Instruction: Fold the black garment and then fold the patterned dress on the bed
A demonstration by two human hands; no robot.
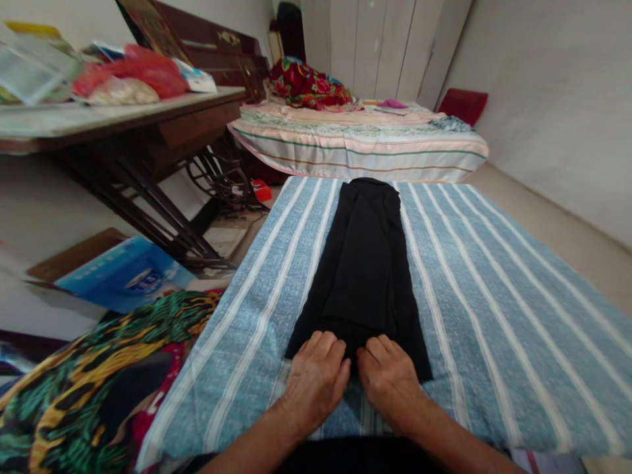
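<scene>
A long black garment (pixel 365 263) lies folded lengthwise on a blue cloth with white stripes (pixel 494 289), running away from me. My left hand (pixel 316 382) and my right hand (pixel 388 378) rest side by side on its near end. Both hands have their fingers curled down over the garment's near edge, gripping the fabric. The fingertips are tucked out of sight against the cloth.
A bright green, yellow and red patterned fabric (pixel 89 388) lies bunched at my left. A sewing machine table (pixel 123 125) with bags on top stands at the left. A bed (pixel 355 138) with striped sheets and a floral bundle lies beyond the cloth. Bare floor (pixel 567 237) at right.
</scene>
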